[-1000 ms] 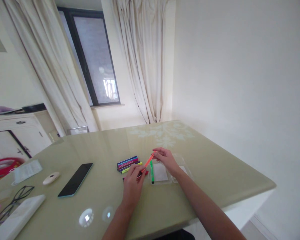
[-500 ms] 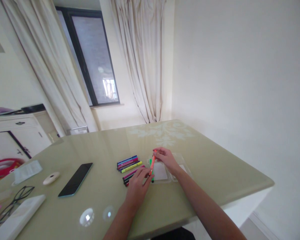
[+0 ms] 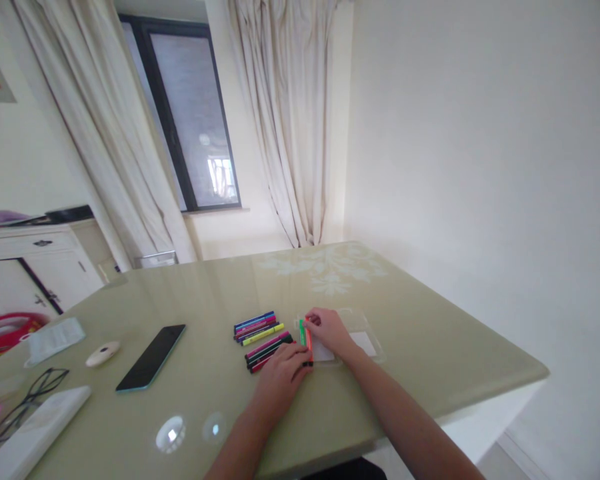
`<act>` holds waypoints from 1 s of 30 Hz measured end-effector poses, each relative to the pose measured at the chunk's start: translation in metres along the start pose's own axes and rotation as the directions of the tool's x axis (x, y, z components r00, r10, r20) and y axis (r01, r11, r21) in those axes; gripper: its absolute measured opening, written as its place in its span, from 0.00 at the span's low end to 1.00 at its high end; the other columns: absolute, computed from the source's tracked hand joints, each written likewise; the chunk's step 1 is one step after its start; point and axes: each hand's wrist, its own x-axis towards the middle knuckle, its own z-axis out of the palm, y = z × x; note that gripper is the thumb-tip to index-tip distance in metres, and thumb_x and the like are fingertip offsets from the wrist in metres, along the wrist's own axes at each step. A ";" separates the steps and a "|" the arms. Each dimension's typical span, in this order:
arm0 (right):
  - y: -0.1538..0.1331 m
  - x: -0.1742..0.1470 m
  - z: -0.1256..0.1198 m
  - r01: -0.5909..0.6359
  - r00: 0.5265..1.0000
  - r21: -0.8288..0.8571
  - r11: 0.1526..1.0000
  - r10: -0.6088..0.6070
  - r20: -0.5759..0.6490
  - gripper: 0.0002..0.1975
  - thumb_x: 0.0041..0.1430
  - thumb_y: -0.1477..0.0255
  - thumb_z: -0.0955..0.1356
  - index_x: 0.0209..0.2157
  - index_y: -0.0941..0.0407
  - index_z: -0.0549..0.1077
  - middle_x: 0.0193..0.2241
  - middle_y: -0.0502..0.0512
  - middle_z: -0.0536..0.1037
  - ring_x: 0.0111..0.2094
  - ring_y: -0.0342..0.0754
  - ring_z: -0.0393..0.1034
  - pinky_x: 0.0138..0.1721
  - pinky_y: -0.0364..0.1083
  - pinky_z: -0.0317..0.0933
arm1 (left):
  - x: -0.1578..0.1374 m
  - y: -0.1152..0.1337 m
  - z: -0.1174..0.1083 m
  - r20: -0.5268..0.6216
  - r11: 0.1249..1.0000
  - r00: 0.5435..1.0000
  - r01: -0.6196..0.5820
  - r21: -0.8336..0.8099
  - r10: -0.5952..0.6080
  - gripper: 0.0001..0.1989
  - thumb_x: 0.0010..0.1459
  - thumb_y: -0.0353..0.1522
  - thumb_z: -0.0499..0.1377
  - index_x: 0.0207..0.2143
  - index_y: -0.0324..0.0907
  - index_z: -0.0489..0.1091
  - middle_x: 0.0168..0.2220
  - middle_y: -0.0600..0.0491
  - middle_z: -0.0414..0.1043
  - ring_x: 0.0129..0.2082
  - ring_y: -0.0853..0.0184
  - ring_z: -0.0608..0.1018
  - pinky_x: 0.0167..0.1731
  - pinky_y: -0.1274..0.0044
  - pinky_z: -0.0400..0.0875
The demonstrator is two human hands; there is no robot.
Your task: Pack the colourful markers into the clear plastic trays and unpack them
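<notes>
**Both hands on orange pen (image 3: pixel 309 341) at clear case (image 3: pixel 357 321)**

Left of the hands: smooth plastic pens (image 3: pixel 260 337), loose on glossy surface (image 3: pixel 205 293); a wrist bump could roll them. Left hand (image 3: pixel 282 373): fingers at orange pen's near end, grip unclear. Green pen (image 3: pixel 303 333) alongside. Right hand (image 3: pixel 329 329) pinches far end, over thin case; uneven push could flip it out.

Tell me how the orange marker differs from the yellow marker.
The orange marker has the left hand and right hand at its ends; the yellow marker lies untouched on the table.
The orange marker points mostly away from the person, while the yellow marker lies more crosswise.
The orange marker is beside the green marker; the yellow marker is beside darker ones.
Both are slim and brightly coloured.
</notes>
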 end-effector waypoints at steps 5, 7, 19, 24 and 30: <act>-0.008 -0.003 -0.004 0.058 0.998 -0.142 0.988 -0.055 0.027 0.04 0.58 0.74 0.71 0.36 0.56 0.81 0.32 0.55 0.83 0.34 0.48 0.76 0.40 0.44 0.65 | 0.002 0.005 -0.001 0.011 0.995 0.999 -0.042 0.093 0.041 0.13 0.66 0.28 0.59 0.50 0.47 0.78 0.49 0.50 0.79 0.49 0.60 0.79 0.50 0.67 0.77; -0.009 -0.003 -0.007 0.073 0.997 -0.187 0.980 -0.068 0.029 0.05 0.59 0.73 0.71 0.36 0.55 0.81 0.34 0.55 0.83 0.35 0.48 0.76 0.41 0.44 0.64 | 0.002 0.006 -0.002 0.026 0.991 0.999 -0.047 0.122 0.044 0.13 0.65 0.27 0.59 0.50 0.45 0.77 0.50 0.50 0.79 0.50 0.60 0.79 0.51 0.66 0.76; 0.002 -0.002 -0.015 0.155 0.986 -0.203 0.967 -0.138 0.096 0.05 0.57 0.70 0.73 0.35 0.55 0.82 0.35 0.54 0.84 0.36 0.47 0.75 0.40 0.43 0.64 | 0.002 0.004 0.003 0.032 0.965 0.995 -0.097 0.246 0.092 0.16 0.65 0.26 0.59 0.54 0.46 0.74 0.52 0.51 0.79 0.51 0.60 0.79 0.53 0.65 0.75; 0.013 0.000 -0.018 0.209 0.975 -0.147 0.967 -0.194 0.111 0.07 0.57 0.71 0.72 0.38 0.54 0.83 0.36 0.54 0.84 0.36 0.48 0.75 0.42 0.45 0.65 | 0.000 0.003 0.006 0.027 0.947 0.993 -0.117 0.300 0.115 0.14 0.66 0.27 0.59 0.52 0.46 0.75 0.53 0.51 0.79 0.50 0.60 0.79 0.54 0.65 0.75; 0.015 0.001 -0.019 0.233 0.970 -0.137 0.963 -0.219 0.106 0.08 0.57 0.71 0.73 0.39 0.55 0.82 0.37 0.55 0.83 0.37 0.48 0.74 0.42 0.45 0.65 | 0.000 0.004 0.003 0.051 0.955 0.994 -0.105 0.278 0.094 0.14 0.66 0.28 0.59 0.53 0.43 0.75 0.52 0.50 0.79 0.50 0.60 0.78 0.53 0.66 0.76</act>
